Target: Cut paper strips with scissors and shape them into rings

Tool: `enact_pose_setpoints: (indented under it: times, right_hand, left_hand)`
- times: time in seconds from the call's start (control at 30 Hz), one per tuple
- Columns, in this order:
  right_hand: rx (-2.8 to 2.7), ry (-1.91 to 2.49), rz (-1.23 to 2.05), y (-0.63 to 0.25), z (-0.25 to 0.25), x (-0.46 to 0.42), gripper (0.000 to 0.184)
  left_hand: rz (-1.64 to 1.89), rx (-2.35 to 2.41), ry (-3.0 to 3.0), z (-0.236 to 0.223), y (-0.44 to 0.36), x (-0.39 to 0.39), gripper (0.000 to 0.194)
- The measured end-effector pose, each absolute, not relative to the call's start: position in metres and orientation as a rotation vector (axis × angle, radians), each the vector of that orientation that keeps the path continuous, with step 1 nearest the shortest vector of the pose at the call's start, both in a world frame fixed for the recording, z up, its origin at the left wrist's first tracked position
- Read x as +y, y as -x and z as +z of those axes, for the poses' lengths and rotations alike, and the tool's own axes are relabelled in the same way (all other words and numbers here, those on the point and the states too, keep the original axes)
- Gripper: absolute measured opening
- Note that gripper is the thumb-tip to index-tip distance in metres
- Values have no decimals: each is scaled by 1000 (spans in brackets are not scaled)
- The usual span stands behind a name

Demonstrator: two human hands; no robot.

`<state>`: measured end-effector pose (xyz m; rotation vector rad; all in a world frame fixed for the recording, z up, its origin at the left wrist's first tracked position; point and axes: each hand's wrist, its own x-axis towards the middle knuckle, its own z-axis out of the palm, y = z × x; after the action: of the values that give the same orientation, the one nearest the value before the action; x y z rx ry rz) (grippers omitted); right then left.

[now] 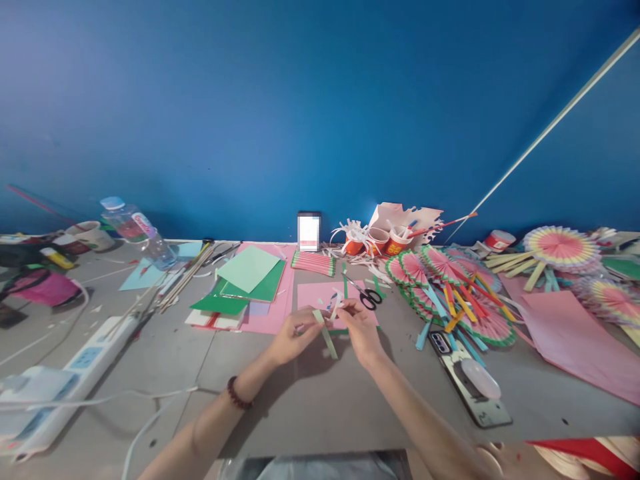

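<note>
Nearest the camera, past the near edge of the bench [320,413], greyish clothing [325,469] in the lap. Wearing a dark red beaded bracelet [239,395] on the left wrist. Pinching a pale green strip [329,341] between thumb and fingers of the left hand [295,337], slanted with its lower end toward the near edge. Gripping a small white piece [341,295] in the fingertips of the right hand [363,333], too small to make out clearly. Keeping both hands close together over a pink sheet [311,293], mid-bench; hard to say whether touching.

Just beyond the right hand, black-handled scissors [370,300]. Toward the back edge, a pleated pink paper [314,263], a lit phone [309,233] upright near the blue wall [320,120], and red paper cups [376,249] with white paper strips [353,230] spilling from one.

Left of the middle, stacked green sheets [263,280] over pink paper, thin sticks [185,283] and a tilted bottle [131,223]. At the near left corner, a white power strip [93,353] with cables [140,393].

On the right, overlapping pleated fans [443,263] with coloured handles; nearer the near edge, another phone [481,411] beneath a white oval object [479,377]. Along the right edge, a large pink sheet [575,340].
</note>
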<state>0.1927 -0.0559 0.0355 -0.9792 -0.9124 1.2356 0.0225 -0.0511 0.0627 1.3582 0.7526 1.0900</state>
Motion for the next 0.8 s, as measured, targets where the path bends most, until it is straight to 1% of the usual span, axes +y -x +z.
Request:
enact_pose_setpoints:
  times: [0.1, 0.17, 0.23, 0.3, 0.37, 0.47, 0.63, 0.7, 0.8]
  right_hand:
    - [-959, 1051, 1106, -200, 39, -54, 20]
    - [-1062, 1133, 951, -205, 43, -56, 16]
    - [-1170, 1212, 728, -208, 48, -58, 14]
    - [-1222, 1220, 558, -210, 52, -61, 12]
    - [-1215, 1161, 529, -210, 54, -62, 13]
    - [-1128, 1073, 701, -208, 55, -63, 17]
    - [-924, 878, 1207, -203, 56, -63, 24]
    - [-915, 815, 1318, -202, 57, -64, 25]
    - [-979, 785, 1444, -201, 59, -66, 23]
  left_hand:
    - [1113, 865, -1535, 59, -17, -44, 17]
    - [1166, 968, -1443, 57, -14, -39, 22]
    - [1170, 1042, -1325, 57, -13, -37, 27]
    - [1163, 1072, -1230, 60, -13, -36, 27]
    - [1176, 1054, -1157, 62, -14, -36, 24]
    - [1197, 992, -1091, 63, -16, -35, 30]
    - [1180, 1042, -1121, 61, -15, -33, 30]
    - [1183, 1074, -1139, 61, -15, -33, 30]
    - [1189, 1120, -1142, 61, -14, -33, 29]
